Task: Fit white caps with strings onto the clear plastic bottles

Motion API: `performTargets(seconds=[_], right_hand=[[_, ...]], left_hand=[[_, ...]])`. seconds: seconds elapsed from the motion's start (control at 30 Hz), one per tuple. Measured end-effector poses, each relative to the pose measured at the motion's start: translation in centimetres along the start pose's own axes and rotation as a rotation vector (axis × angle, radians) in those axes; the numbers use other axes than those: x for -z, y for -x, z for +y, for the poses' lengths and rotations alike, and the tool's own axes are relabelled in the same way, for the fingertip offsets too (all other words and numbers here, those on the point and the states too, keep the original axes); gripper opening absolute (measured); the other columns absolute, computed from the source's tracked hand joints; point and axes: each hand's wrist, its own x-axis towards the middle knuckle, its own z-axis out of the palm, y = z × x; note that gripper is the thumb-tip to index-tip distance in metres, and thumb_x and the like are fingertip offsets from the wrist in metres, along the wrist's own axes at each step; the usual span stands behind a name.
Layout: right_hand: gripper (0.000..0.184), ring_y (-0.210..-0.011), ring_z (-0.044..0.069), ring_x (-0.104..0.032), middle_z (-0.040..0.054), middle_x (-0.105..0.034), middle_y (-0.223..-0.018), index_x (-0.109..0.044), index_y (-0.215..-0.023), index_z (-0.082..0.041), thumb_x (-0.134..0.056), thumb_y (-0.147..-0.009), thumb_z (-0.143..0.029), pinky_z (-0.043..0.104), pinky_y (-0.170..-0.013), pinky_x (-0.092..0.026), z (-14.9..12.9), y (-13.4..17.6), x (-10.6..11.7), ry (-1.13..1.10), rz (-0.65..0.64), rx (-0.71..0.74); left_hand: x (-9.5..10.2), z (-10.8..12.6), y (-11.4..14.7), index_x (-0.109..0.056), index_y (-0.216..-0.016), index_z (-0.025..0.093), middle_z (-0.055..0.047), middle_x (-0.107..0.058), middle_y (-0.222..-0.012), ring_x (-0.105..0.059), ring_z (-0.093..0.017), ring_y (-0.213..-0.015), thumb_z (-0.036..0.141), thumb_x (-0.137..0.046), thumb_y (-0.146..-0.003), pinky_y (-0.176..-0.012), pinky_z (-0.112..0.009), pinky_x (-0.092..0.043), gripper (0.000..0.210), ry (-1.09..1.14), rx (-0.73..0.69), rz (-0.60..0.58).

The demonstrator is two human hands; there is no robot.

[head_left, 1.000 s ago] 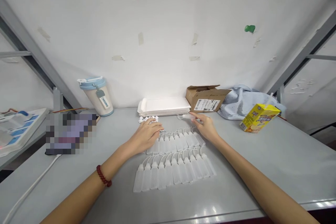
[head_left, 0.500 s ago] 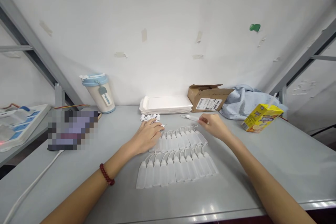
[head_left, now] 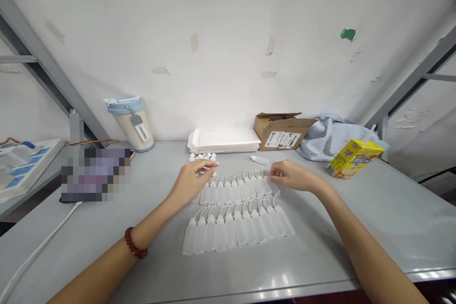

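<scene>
Two rows of translucent plastic bottles with thin, curved white tubes lie on the grey table. My left hand is raised over the left end of the back row, thumb and forefinger closed around a tiny white piece that looks like a cap. Behind that hand is a small heap of white caps. At the right end of the back row, my right hand pinches the neck area of the last bottle; its fingertips partly hide the contact. One more bottle lies apart, farther back.
White trays are stacked against the wall, beside an opened cardboard box and blue cloth. A yellow drink carton leans at right. A tumbler, phone with cable, and power strip are at left.
My left hand has lifted off the area by the caps and drawn back left. My right hand has left the separate bottle and come nearer, to the back row's right end.
</scene>
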Motion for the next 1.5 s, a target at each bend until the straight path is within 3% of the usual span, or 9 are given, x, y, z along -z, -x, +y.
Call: performTargets(seconds=[0.23,0.43,0.53,0.63,0.73,0.87,1.0,1.23,1.5], right_hand=[[0.024,-0.049,0.013,-0.056,0.0061,-0.065,-0.076,-0.058,-0.075,-0.014,-0.052,-0.075,-0.038,0.025,-0.049,-0.04,0.1,-0.1,0.0,-0.055,-0.125,-0.064],[0.02,-0.046,0.013,-0.054,0.0038,-0.062,-0.065,-0.057,-0.068,-0.014,-0.053,-0.072,-0.034,0.024,-0.047,-0.037,0.4,-0.3,-0.4,-0.056,-0.14,-0.101],[0.017,-0.052,0.015,-0.055,0.0031,-0.06,-0.061,-0.055,-0.064,-0.015,-0.053,-0.071,-0.031,0.024,-0.047,-0.036,0.2,-0.4,-0.4,-0.06,-0.065,-0.077],[0.016,-0.058,0.015,-0.055,0.0025,-0.059,-0.061,-0.055,-0.066,-0.016,-0.052,-0.073,-0.031,0.024,-0.052,-0.039,-0.1,-0.5,-0.4,-0.101,0.1,-0.027],[0.019,-0.054,0.014,-0.056,0.001,-0.059,-0.062,-0.054,-0.074,-0.016,-0.05,-0.077,-0.034,0.025,-0.052,-0.039,-0.6,-0.6,-0.7,-0.185,0.237,0.007],[0.024,-0.045,0.011,-0.054,0.0001,-0.059,-0.069,-0.053,-0.085,-0.017,-0.05,-0.081,-0.04,0.023,-0.045,-0.036,-1.8,-0.6,-1.8,-0.386,0.319,0.059],[0.025,-0.05,0.011,-0.059,0.002,-0.059,-0.083,-0.052,-0.09,-0.018,-0.049,-0.084,-0.042,0.021,-0.041,-0.035,-3.7,0.0,-3.1,-0.558,0.251,0.121],[0.025,-0.058,0.011,-0.06,0.0016,-0.061,-0.085,-0.06,-0.1,-0.02,-0.049,-0.087,-0.038,0.023,-0.052,-0.045,-6.4,1.3,-4.2,-0.655,0.093,0.267],[0.026,-0.055,0.009,-0.056,0.0016,-0.06,-0.088,-0.063,-0.105,-0.022,-0.054,-0.085,-0.036,0.023,-0.053,-0.047,-7.2,1.8,-4.9,-0.786,-0.027,0.286]], left_hand=[[0.1,0.4,0.0,-0.06,-0.071,0.016,-0.001,-0.064,-0.067,-0.057,-0.013,-0.061,0.033,-0.07,-0.067,-0.06,-0.025,-0.046,0.02,0.333,0.19,0.071],[0.2,1.3,0.4,-0.065,-0.091,0.017,-0.003,-0.064,-0.074,-0.057,-0.014,-0.068,0.032,-0.065,-0.072,-0.063,-0.027,-0.044,0.024,0.422,0.317,0.023],[0.3,1.5,0.6,-0.069,-0.091,0.017,-0.006,-0.064,-0.081,-0.056,-0.016,-0.076,0.033,-0.062,-0.074,-0.062,-0.027,-0.042,0.024,0.46,0.365,-0.007],[0.4,1.4,0.7,-0.071,-0.089,0.018,-0.007,-0.064,-0.086,-0.054,-0.016,-0.079,0.034,-0.063,-0.074,-0.065,-0.027,-0.042,0.023,0.525,0.397,-0.056],[0.3,1.3,0.8,-0.071,-0.087,0.018,-0.006,-0.065,-0.092,-0.052,-0.012,-0.072,0.035,-0.07,-0.07,-0.068,-0.026,-0.042,0.024,0.562,0.432,-0.089],[0.1,1.5,1.0,-0.071,-0.085,0.018,-0.005,-0.066,-0.092,-0.05,-0.009,-0.066,0.034,-0.077,-0.063,-0.07,-0.025,-0.042,0.027,0.592,0.461,-0.105],[-0.2,1.9,1.2,-0.07,-0.083,0.018,-0.005,-0.067,-0.089,-0.058,-0.014,-0.083,0.032,-0.076,-0.065,-0.078,-0.026,-0.045,0.024,0.676,0.427,-0.147],[-0.8,2.9,2.1,-0.068,-0.083,0.017,-0.006,-0.067,-0.095,-0.061,-0.02,-0.099,0.033,-0.068,-0.074,-0.085,-0.03,-0.047,0.018,0.725,0.39,-0.231],[-1.2,3.7,2.7,-0.064,-0.083,0.018,-0.004,-0.066,-0.094,-0.06,-0.016,-0.089,0.033,-0.065,-0.076,-0.083,-0.03,-0.049,0.017,0.756,0.349,-0.219]])
